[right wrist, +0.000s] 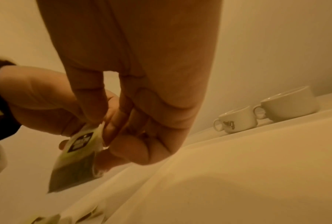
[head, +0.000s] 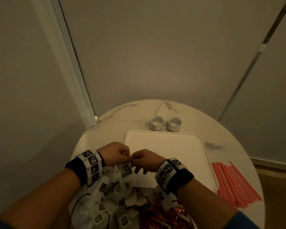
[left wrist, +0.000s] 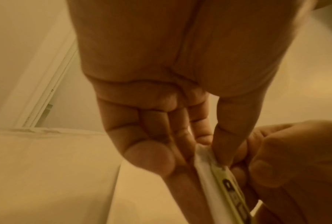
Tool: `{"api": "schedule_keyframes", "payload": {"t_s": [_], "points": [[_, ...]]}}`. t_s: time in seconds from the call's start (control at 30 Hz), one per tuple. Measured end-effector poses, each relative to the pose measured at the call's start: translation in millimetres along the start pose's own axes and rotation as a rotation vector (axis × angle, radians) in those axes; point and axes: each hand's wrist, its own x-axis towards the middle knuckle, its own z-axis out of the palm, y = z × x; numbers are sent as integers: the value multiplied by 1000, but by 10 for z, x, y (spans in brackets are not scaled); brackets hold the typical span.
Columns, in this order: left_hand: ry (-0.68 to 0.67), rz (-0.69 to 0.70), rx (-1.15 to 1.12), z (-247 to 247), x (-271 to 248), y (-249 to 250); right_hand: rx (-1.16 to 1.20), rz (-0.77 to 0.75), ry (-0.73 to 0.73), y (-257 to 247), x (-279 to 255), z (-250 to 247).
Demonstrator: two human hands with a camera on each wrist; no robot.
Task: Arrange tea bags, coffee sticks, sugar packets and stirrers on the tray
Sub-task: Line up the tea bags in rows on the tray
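Tea bag (head: 126, 169) with a pale green tag, held up off the table just above the tray's near-left corner, pinched at its top edge from both sides. Left hand (head: 114, 153) on the left of it, thumb and forefinger closed narrowly on the top edge, other fingers (left wrist: 151, 157) curled in toward the palm. Right hand (head: 145, 160) on the right of it, thumb and forefinger tips nipping the same top edge, remaining fingers bent loosely below. Both hands touching or nearly touching at the fingertips; bag hanging down between them, tag facing the right wrist view (right wrist: 79, 145). Below and nearer, at the table's near edge, a heap of more tea bags (head: 112, 202) in white wrappers with green tags. Right of that heap, at the near edge, a pile of red foil sachets (head: 163, 215); coffee or sugar, cannot tell. White square tray (head: 172, 146) in the middle of the round marble table (head: 116, 111), bare where visible. Bundle of red and white stirrers (head: 234, 184) lying on the table along the tray's right edge, just beside it. Two white cups (head: 164, 123) side by side past the tray's far edge, close together, the left one printed with a dark mark.
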Motion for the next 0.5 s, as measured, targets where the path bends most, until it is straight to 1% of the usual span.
{"api": "schedule_keyframes", "payload": {"t_s": [0.07, 0.17, 0.27, 0.37, 0.43, 0.5], "points": [[39, -3, -70, -31, 0, 26, 71, -15, 21, -10, -45, -43], [122, -4, -235, -51, 29, 64, 110, -59, 82, -4, -71, -109], [213, -44, -397, -62, 79, 88, 196, -92, 210, -5, -35, -147], [251, -58, -505, -85, 154, 69, 290, -142, 359, -42, 33, -192], [297, -42, -553, -103, 229, 39, 313, -175, 417, -78, 86, -239], [361, -24, -598, -130, 321, 7, 342, -192, 435, -110, 157, -297]]}}
